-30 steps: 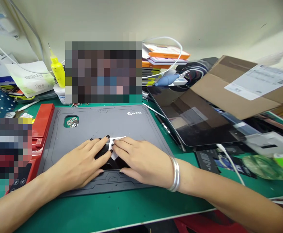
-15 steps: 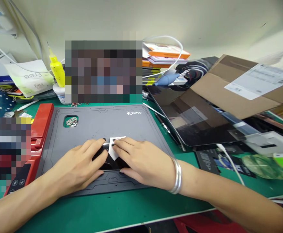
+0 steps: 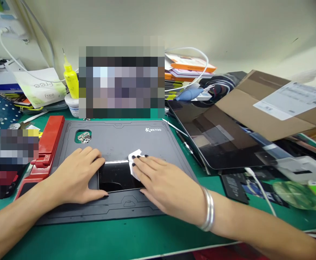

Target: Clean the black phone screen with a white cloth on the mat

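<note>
A black smartphone (image 3: 117,177) lies flat on the grey work mat (image 3: 114,139), its glossy side up. My left hand (image 3: 77,175) grips its left end, fingers at the far edge and thumb at the near one. Under the fingertips of my right hand (image 3: 160,178) is a white wipe (image 3: 135,155), pressed at the phone's far edge toward the right. That hand hides the phone's right end.
A red device (image 3: 52,139) borders the mat's left side. To the right lie a pen (image 3: 187,144), a large dark tablet screen (image 3: 209,141) and a cardboard box (image 3: 255,97). A yellow needle bottle (image 3: 71,81) stands behind. Small metal parts (image 3: 83,137) sit in the mat's cutout.
My left hand has shifted left to the phone's end, uncovering more of its dark face. The right hand and wipe have moved slightly right. The whole view has shifted a little.
</note>
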Tool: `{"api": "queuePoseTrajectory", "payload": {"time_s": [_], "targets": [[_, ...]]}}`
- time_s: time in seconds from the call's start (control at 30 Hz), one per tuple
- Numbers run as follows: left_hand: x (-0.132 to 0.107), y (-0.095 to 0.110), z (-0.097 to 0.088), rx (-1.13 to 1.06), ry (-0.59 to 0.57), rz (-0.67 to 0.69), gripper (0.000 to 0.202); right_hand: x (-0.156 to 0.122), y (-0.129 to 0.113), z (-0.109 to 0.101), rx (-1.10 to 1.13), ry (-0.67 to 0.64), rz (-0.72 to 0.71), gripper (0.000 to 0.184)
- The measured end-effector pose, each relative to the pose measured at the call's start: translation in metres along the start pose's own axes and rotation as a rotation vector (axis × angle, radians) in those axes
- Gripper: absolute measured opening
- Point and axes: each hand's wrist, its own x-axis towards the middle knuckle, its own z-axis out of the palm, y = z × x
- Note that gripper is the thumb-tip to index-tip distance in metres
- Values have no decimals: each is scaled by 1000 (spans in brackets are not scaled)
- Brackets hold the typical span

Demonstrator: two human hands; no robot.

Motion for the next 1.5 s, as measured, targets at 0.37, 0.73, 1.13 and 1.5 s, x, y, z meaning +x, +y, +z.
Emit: {"api": "queuePoseTrajectory", "payload": {"time_s": [0.37, 0.73, 1.13, 1.5], "targets": [[-2, 0, 6, 10, 28, 47, 54, 7, -10, 7, 227, -5, -76, 77], [-3, 6, 10, 37, 106, 121, 64, 13, -2, 16, 154, 34, -8, 77], [-3, 8, 11, 54, 93, 163, 57, 3, -21, 13, -46, 153, 3, 66], [-3, 8, 9, 54, 139, 202, 53, 2, -22, 13, 59, 149, -129, 66]]}}
